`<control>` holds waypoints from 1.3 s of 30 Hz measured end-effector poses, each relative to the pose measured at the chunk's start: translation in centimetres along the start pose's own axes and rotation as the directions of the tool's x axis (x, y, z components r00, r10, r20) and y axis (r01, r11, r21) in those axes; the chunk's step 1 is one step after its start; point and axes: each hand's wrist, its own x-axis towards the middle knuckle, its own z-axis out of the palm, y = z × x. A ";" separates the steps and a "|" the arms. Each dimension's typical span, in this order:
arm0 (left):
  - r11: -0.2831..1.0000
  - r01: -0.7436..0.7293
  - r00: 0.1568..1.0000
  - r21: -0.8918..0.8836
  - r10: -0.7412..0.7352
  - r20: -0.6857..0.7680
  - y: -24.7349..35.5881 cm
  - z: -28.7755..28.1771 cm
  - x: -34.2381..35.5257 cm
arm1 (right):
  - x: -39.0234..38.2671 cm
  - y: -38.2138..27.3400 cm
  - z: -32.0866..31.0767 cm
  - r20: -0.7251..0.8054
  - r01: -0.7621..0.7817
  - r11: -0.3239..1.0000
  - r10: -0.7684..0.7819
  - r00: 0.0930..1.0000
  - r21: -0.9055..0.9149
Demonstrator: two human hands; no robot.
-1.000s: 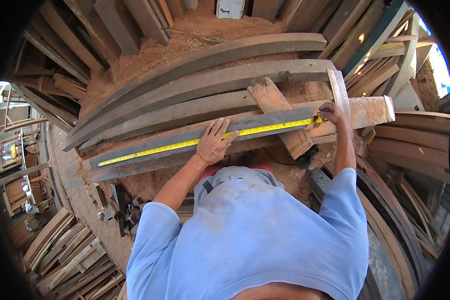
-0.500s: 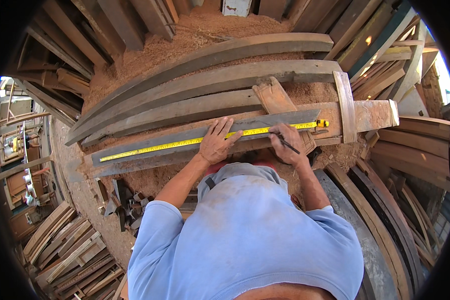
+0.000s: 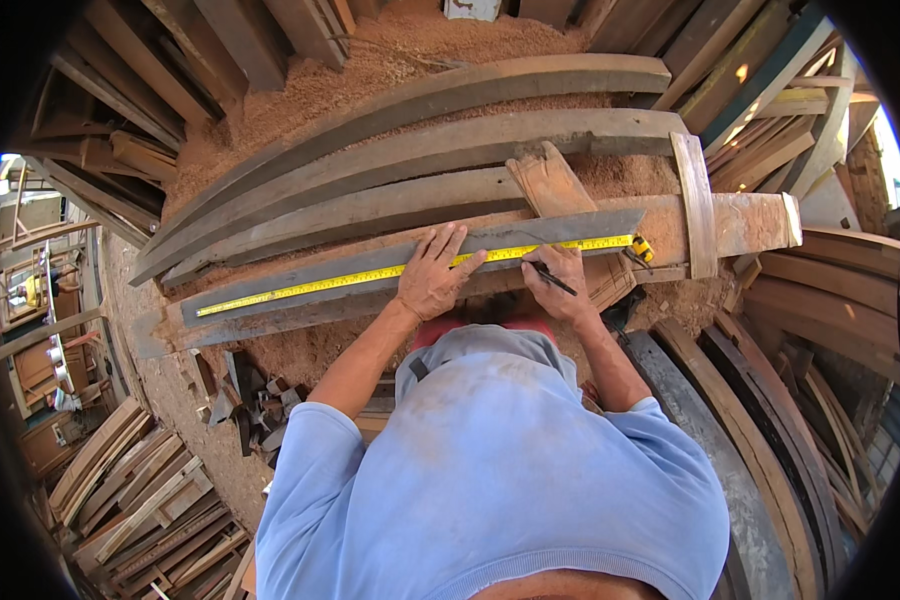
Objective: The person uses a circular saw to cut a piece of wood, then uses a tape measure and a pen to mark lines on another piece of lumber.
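Observation:
A yellow tape measure blade point(image 3: 350, 287) is stretched lengthwise along a narrow grey wooden board point(image 3: 530, 236). Its yellow and black case point(image 3: 643, 250) hangs at the board's right end. My left hand point(image 3: 432, 275) lies flat over the blade and board, fingers stretched out and holding nothing. To the right, my right hand point(image 3: 558, 283) grips a slim dark pencil point(image 3: 556, 281). That hand rests against the blade's lower edge; the pencil's tip is hard to make out.
Long curved timbers point(image 3: 410, 150) lie beyond the board on sawdust point(image 3: 320, 105). A short plank point(image 3: 550, 182) and a crosspiece point(image 3: 693, 205) sit at the right. Dark offcuts point(image 3: 250, 400) are heaped at lower left, with stacked wood point(image 3: 150, 500) farther left. More curved beams point(image 3: 730, 440) stand at lower right.
My right hand has shifted a little left along the tape with the pencil. The tape case has tipped downward at the board's end. My left hand stays nearly in place.

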 end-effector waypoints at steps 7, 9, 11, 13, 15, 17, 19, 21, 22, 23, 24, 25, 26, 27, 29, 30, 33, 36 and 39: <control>1.000 -0.001 1.000 0.008 0.001 0.003 0.0 -0.2 0.1 | 0.1 0.1 0.3 -0.020 0.017 1.000 -0.017 1.000 -0.008; 1.000 -0.005 1.000 0.015 0.005 0.003 0.0 -0.1 0.1 | 0.1 0.0 0.3 -0.026 0.017 1.000 -0.017 1.000 -0.018; 1.000 -0.005 1.000 0.012 0.005 0.007 0.0 0.0 0.1 | 0.1 0.5 0.3 0.016 0.005 0.999 -0.004 1.000 -0.039; 1.000 0.000 1.000 0.003 0.000 0.011 0.0 0.0 0.1 | 0.2 0.5 0.3 0.018 0.001 1.000 -0.001 1.000 -0.031; 1.000 -0.004 1.000 0.003 0.004 0.007 -0.1 0.0 0.1 | 0.2 0.2 0.3 -0.018 0.002 1.000 -0.002 1.000 0.008; 1.000 0.005 1.000 -0.013 -0.005 -0.002 0.0 0.0 0.1 | 0.2 0.1 0.3 -0.009 -0.012 1.000 0.012 1.000 -0.003; 0.999 0.023 1.000 -0.044 -0.024 -0.017 0.1 0.0 0.1 | 0.2 0.1 0.2 0.004 -0.010 1.000 0.010 1.000 -0.014; 0.999 0.019 1.000 -0.032 -0.019 -0.009 0.1 0.1 0.1 | 0.0 0.5 0.2 0.023 0.007 1.000 -0.007 1.000 -0.026; 1.000 0.016 1.000 -0.026 -0.016 -0.005 0.1 0.1 0.0 | 0.1 0.6 0.3 0.016 -0.010 1.000 0.010 1.000 -0.006; 1.000 0.006 1.000 -0.012 -0.006 -0.006 0.0 0.1 0.1 | 0.2 0.5 0.4 0.008 -0.028 1.000 0.028 1.000 0.015; 1.000 -0.003 1.000 0.002 0.003 -0.006 -0.1 0.1 0.1 | 0.2 0.5 0.5 0.004 -0.046 0.998 0.046 0.999 0.038; 1.000 -0.012 1.000 0.015 0.013 -0.005 -0.1 0.1 0.1 | 0.2 0.4 0.5 0.007 -0.033 0.999 0.033 0.999 0.022; 1.000 -0.011 1.000 0.019 0.011 -0.006 -0.1 0.2 0.1 | 0.2 0.4 0.3 0.010 -0.020 1.000 0.020 1.000 0.006; 1.000 -0.013 1.000 0.022 0.013 -0.009 -0.1 0.1 0.1 | 0.2 0.3 0.1 0.011 -0.008 1.000 0.008 1.000 -0.010; 1.000 0.006 1.000 0.013 -0.006 0.009 0.0 0.0 0.1 | 0.3 1.0 -0.2 0.049 0.042 0.999 -0.042 0.998 0.008; 1.000 0.027 0.999 -0.002 -0.027 0.022 0.2 -0.1 0.2 | 0.4 1.3 -0.7 0.066 0.068 0.998 -0.069 0.995 0.010; 0.999 0.039 0.998 -0.003 -0.039 0.045 0.5 -0.5 0.4 | 0.3 1.2 -2.3 0.074 -0.182 0.923 0.167 0.983 0.339; 0.999 0.041 0.997 -0.004 -0.041 0.060 0.6 -0.8 0.4 | 0.4 1.0 -4.2 -0.114 -0.159 0.943 0.200 0.973 0.293; 0.999 0.037 0.998 -0.007 -0.037 0.055 0.5 -0.7 0.4 | -0.2 2.0 -5.5 -0.162 -0.158 0.975 0.183 0.970 0.154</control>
